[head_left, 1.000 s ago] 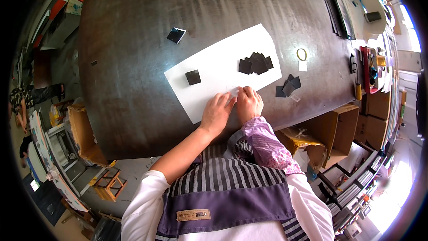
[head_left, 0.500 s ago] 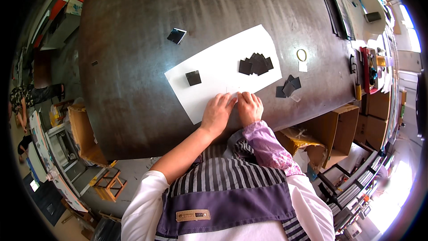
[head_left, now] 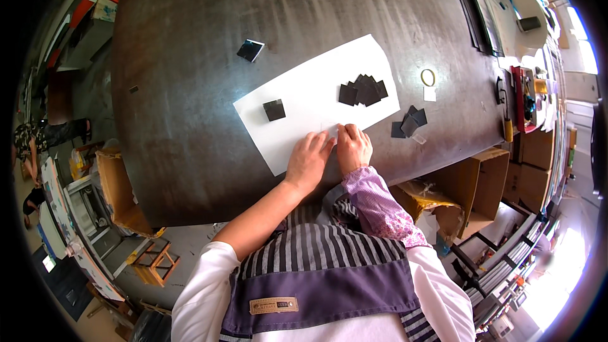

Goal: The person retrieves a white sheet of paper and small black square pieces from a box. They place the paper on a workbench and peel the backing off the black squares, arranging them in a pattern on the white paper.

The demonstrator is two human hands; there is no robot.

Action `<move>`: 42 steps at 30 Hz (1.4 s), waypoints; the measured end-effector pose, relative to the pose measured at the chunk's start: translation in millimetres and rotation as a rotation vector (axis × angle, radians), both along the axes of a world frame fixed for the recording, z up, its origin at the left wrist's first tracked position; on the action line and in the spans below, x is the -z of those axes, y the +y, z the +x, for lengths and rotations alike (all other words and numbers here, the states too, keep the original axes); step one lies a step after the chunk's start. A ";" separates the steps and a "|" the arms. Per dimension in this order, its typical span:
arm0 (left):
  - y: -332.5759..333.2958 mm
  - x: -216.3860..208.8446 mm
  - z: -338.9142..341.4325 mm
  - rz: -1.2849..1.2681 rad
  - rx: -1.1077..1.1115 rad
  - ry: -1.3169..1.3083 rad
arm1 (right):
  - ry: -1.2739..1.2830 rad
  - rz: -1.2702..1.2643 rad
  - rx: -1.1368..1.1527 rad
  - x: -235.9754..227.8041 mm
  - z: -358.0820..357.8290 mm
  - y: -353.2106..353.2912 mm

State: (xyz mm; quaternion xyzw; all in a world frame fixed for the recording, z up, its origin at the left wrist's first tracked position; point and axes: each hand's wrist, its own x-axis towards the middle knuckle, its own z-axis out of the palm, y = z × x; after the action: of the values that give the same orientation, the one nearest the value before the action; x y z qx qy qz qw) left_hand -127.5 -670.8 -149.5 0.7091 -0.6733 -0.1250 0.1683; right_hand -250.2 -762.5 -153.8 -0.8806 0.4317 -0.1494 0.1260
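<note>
A large white sheet of paper (head_left: pixel 304 104) lies slanted on the dark table. My left hand (head_left: pixel 308 161) and my right hand (head_left: pixel 353 152) meet at its near edge, thumbs and fingertips drawn together. Between the fingertips is something small and pale that I cannot make out. On the sheet rest a single black square (head_left: pixel 274 110), left of centre, and a fanned group of black squares (head_left: pixel 363 91) to the right. Off the sheet, beside my right hand, several dark squares (head_left: pixel 410 123) overlap with a small clear piece (head_left: pixel 418 139) touching or close to them.
A dark, shiny square (head_left: pixel 251 50) sits beyond the paper. To the right are a yellowish ring (head_left: pixel 428 77) and a small white square (head_left: pixel 430 94). Cardboard boxes (head_left: pixel 465 193) stand below the table's right edge, and another box (head_left: pixel 119 193) at the left. A person (head_left: pixel 35 142) is far left.
My right hand has shifted slightly, its fingers a little higher and more upright against the sheet. My left hand stays almost in place. The squares have not moved.
</note>
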 end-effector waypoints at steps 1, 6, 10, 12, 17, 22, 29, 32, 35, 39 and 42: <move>0.3 -0.7 -0.7 0.004 -0.002 0.007 | -0.007 0.002 0.000 1.1 -0.2 0.6; 0.5 1.0 -1.3 -0.012 -0.007 0.012 | -0.037 0.011 0.036 -8.0 4.6 1.9; 0.6 1.1 -1.1 -0.012 -0.008 -0.006 | -0.034 0.020 0.011 -4.9 3.1 -0.9; 0.3 0.5 -0.9 -0.007 -0.004 -0.017 | -0.053 0.055 0.018 -4.1 1.9 -0.9; -0.1 -1.3 0.4 -0.017 -0.001 0.001 | -0.095 0.161 0.213 -2.7 9.7 -10.4; 1.1 -1.3 1.3 -0.005 0.002 0.015 | -0.030 0.207 0.177 -4.1 12.5 -14.9; 0.8 -3.2 1.6 -0.013 0.000 0.030 | 0.113 0.243 0.142 -9.5 17.2 -22.8; 1.1 -0.6 1.5 -0.030 -0.007 0.045 | 0.157 0.238 0.145 -5.7 18.7 -24.8; 0.7 -2.5 1.3 -0.016 -0.008 0.049 | 0.181 0.205 0.069 -3.7 18.4 -28.4; 1.0 -0.6 0.5 -0.007 -0.026 0.057 | 0.089 0.152 -0.271 0.8 -2.6 -24.6; 0.7 -3.2 1.1 -0.022 -0.019 0.042 | -0.068 0.198 -0.160 -5.6 -17.3 -19.1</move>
State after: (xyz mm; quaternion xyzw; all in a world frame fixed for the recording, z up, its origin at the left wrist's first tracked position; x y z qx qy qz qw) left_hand -126.5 -670.2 -146.3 0.7108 -0.6641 -0.1307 0.1915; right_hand -267.5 -781.6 -148.1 -0.8899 0.3681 -0.1253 0.2386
